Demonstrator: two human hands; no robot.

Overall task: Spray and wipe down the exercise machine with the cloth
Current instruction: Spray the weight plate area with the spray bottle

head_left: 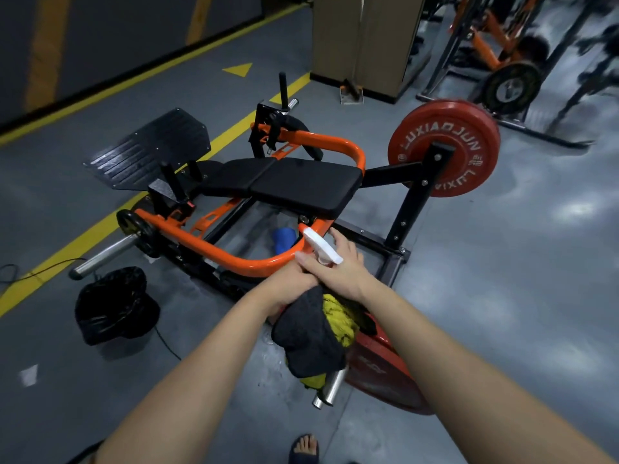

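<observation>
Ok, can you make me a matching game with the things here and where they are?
Things:
1. spray bottle
2. cloth
3. seat pad
4. bin

Places:
A. on the floor, left of the machine
B. in the middle of the machine, inside its orange frame
C. held in the right hand
D. hanging from the left hand

Pairs: 1-C, 2-D, 3-B, 4-A
</observation>
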